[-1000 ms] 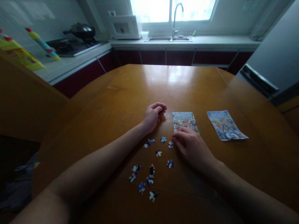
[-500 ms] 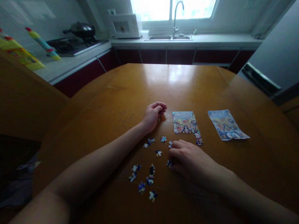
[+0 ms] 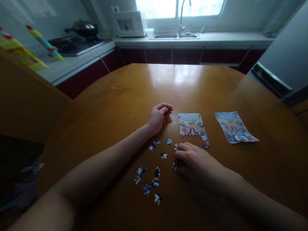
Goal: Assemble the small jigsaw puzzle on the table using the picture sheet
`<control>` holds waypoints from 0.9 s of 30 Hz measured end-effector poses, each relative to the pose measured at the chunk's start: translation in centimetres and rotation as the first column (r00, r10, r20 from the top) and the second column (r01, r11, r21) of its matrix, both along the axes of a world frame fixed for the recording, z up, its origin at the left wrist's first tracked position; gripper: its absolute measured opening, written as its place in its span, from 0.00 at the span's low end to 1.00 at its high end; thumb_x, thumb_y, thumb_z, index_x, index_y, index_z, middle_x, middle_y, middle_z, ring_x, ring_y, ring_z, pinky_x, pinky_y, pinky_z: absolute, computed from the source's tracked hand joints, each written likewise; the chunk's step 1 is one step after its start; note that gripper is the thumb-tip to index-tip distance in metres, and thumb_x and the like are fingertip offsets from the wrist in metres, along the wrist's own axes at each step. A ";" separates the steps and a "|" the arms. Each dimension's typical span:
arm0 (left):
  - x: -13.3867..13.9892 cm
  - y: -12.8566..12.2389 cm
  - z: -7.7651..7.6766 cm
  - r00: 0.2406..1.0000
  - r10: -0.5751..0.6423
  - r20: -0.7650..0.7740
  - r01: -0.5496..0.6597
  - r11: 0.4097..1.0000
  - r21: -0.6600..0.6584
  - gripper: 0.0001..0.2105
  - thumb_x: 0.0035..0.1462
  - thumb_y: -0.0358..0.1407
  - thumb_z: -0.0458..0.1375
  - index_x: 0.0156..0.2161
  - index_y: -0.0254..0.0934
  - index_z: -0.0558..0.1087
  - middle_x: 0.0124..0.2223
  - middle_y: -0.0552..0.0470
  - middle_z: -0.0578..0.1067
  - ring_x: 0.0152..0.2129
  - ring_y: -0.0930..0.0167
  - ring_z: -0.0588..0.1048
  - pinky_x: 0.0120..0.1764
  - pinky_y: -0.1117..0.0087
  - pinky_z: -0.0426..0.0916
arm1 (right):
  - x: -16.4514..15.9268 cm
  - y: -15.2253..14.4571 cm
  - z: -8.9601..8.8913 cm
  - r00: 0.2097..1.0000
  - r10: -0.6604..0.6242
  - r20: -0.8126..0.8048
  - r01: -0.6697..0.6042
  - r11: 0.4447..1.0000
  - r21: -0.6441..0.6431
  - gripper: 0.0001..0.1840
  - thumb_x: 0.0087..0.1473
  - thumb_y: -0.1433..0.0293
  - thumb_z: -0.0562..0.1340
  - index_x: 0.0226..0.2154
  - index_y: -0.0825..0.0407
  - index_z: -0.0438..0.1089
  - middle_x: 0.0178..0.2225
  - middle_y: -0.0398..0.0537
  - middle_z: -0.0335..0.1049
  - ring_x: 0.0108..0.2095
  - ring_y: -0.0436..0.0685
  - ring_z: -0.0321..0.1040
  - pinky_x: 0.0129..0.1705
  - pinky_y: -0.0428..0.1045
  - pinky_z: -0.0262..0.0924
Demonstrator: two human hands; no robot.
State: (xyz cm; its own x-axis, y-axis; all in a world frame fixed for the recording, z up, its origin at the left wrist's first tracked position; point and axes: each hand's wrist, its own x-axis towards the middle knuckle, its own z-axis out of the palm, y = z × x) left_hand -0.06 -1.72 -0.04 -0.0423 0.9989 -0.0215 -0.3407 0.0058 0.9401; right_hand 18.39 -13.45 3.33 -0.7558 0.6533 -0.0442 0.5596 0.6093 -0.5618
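Observation:
My left hand rests on its side on the wooden table, fingers loosely curled together with nothing seen in them. To its right lies a partly joined jigsaw puzzle, its lower edge ragged and a narrow strip running down its right side. Below that, my right hand is bent palm down, with thumb and fingertips closed on a dark blue and white puzzle piece. Another puzzle piece peeks out by its knuckles. Several loose pieces lie between my forearms, among them a light blue piece and a mostly black piece.
A creased picture sheet with a similar print lies right of the puzzle. The wooden table reaches toward a counter with a sink, a microwave and a wok. Yellow bottles stand at the left.
The whole view has shifted slightly, so the table's contents sit a little higher in the picture. Both hands keep nearly the same pose and place among the pieces.

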 end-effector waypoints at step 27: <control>0.1 0.0 0.2 1.000 0.007 -0.009 -0.007 1.000 -0.010 0.04 0.45 0.26 0.56 0.27 0.33 0.73 0.28 0.51 0.72 0.24 0.76 0.67 0.27 0.75 0.60 | -0.6 -0.3 0.0 0.999 0.010 0.031 -0.012 0.998 0.060 0.08 0.52 0.71 0.69 0.30 0.52 0.68 0.37 0.49 0.71 0.39 0.56 0.65 0.42 0.51 0.61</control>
State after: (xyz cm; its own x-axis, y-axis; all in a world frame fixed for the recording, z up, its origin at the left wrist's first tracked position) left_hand 0.01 -1.74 0.18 -0.0499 0.9983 -0.0314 -0.3321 0.0130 0.9431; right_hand 17.84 -13.76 3.37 -0.7616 0.6474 -0.0280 0.5691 0.6476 -0.5068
